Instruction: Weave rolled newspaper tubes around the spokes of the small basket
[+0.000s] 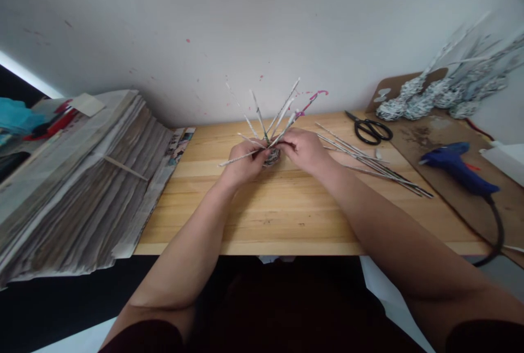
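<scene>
Between my hands, just above the wooden table, is a small basket woven from rolled newspaper tubes [271, 157], its loose tubes fanning up and outward. My left hand [245, 161] is closed around its left side. My right hand [303, 148] pinches a paper tube at the weave's right edge. One upright tube is marked with pink near its top. The underside of the weave is partly hidden by my fingers. Several loose newspaper tubes [368, 161] lie to the right of my right hand.
Black scissors [371, 130] lie beyond the loose tubes. A blue glue gun [458, 167] rests on a brown board [434, 145] at right, with several woven paper pieces [434, 96] behind it. At left stands a tall newspaper stack [94, 178]. A wall [262, 25] closes off the back.
</scene>
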